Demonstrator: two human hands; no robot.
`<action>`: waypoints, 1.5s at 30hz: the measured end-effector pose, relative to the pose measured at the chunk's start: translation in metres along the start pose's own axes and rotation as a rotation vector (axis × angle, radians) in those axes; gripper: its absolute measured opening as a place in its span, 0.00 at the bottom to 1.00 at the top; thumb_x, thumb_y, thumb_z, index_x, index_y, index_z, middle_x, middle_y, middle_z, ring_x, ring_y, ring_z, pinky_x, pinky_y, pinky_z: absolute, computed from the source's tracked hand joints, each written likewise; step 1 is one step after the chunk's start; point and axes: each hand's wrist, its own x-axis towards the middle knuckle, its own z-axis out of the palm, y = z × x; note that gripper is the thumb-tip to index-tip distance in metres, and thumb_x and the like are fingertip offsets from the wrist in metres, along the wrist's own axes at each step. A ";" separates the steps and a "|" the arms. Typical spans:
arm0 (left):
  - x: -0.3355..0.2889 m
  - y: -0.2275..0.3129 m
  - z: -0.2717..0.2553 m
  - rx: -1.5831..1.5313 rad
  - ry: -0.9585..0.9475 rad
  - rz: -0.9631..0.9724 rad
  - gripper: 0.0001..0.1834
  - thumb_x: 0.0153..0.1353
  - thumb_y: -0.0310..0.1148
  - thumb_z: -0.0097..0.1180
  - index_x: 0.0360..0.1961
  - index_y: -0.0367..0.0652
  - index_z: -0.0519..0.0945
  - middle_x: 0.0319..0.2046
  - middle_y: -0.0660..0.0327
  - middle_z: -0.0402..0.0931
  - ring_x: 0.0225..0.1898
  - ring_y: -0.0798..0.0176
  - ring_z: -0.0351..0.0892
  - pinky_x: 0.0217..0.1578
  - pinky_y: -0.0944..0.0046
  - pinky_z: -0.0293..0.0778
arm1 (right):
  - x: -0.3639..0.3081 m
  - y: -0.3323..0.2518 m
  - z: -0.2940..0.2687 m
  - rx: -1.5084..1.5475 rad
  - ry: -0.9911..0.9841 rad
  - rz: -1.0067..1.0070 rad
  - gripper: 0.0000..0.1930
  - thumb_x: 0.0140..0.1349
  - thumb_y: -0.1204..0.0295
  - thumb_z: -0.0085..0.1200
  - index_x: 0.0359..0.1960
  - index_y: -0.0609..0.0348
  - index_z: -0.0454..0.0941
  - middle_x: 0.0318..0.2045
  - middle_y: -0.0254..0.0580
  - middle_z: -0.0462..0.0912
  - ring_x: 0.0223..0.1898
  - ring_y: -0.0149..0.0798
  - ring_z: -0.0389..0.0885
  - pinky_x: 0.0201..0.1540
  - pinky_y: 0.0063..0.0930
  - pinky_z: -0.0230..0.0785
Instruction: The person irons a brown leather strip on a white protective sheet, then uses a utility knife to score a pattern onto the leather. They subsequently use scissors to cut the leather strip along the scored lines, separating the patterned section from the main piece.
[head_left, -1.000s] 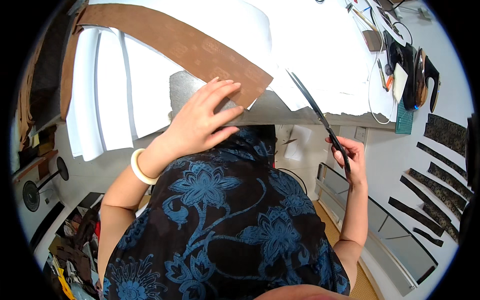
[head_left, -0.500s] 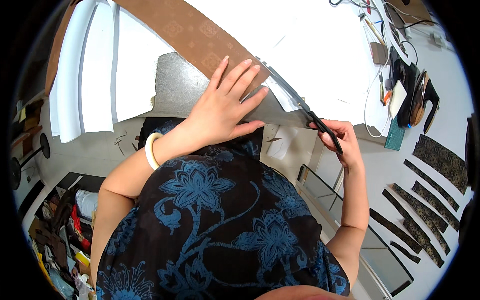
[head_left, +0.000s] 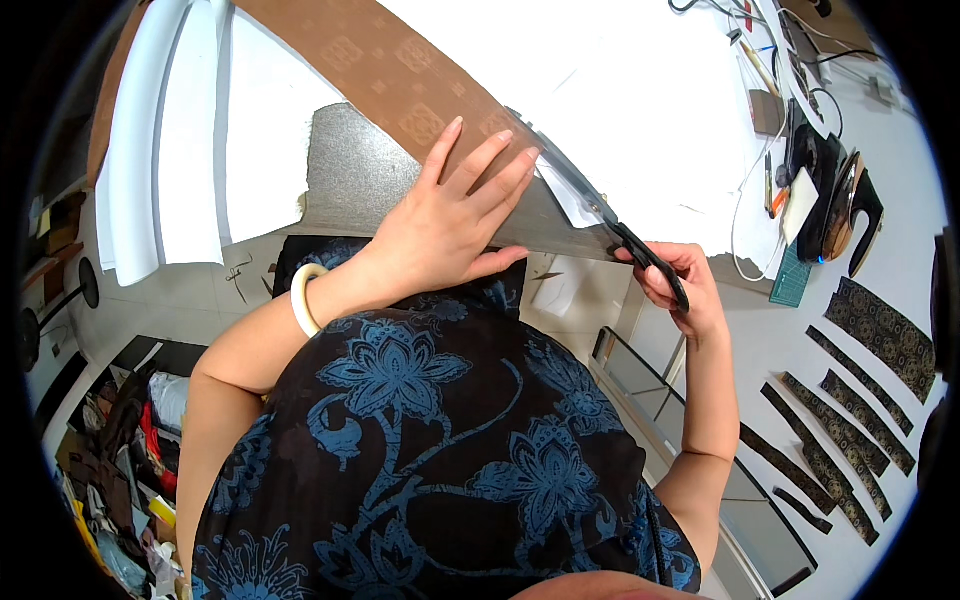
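My left hand (head_left: 450,205) lies flat with fingers stretched over the end of a long brown strip (head_left: 430,85) with a faint medallion pattern. Its thumb points right, and a cream bangle (head_left: 303,300) rings the wrist. My right hand (head_left: 678,285) is closed round the black handles of a pair of scissors (head_left: 575,170). The blades point up and left, their tips at the strip's right edge by my fingertips. Whether they grip any material cannot be made out. A small white piece (head_left: 570,205) lies below the blades.
White sheets (head_left: 640,110) cover the table; a white roll (head_left: 140,150) lies left. Cables, pens and a black-and-brown iron-like tool (head_left: 840,215) lie right, near a green mat (head_left: 790,275). Dark patterned strips (head_left: 835,420) lie beyond. The grey table edge (head_left: 560,240) runs before me.
The fingers of my left hand have drawn closer together and shifted slightly on the brown strip. The scissors have barely moved in my right hand.
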 end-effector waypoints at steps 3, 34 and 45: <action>0.000 -0.001 0.000 0.002 -0.010 0.013 0.41 0.64 0.60 0.58 0.63 0.31 0.76 0.74 0.56 0.60 0.76 0.48 0.53 0.75 0.34 0.47 | 0.000 -0.001 0.004 0.023 0.004 0.001 0.22 0.62 0.65 0.69 0.52 0.70 0.85 0.17 0.20 0.68 0.16 0.16 0.55 0.20 0.17 0.40; 0.000 -0.001 -0.002 -0.044 -0.029 0.011 0.41 0.65 0.59 0.58 0.63 0.30 0.76 0.73 0.57 0.60 0.75 0.49 0.54 0.76 0.33 0.46 | 0.000 -0.002 0.008 0.050 0.022 0.007 0.21 0.61 0.67 0.69 0.51 0.71 0.85 0.17 0.22 0.70 0.16 0.17 0.57 0.19 0.17 0.42; 0.000 -0.001 -0.001 -0.048 -0.037 0.015 0.41 0.65 0.59 0.57 0.63 0.30 0.76 0.74 0.56 0.60 0.75 0.49 0.54 0.75 0.32 0.46 | 0.001 -0.002 0.008 0.025 0.029 0.010 0.19 0.63 0.70 0.68 0.51 0.71 0.85 0.16 0.22 0.70 0.15 0.16 0.57 0.18 0.17 0.43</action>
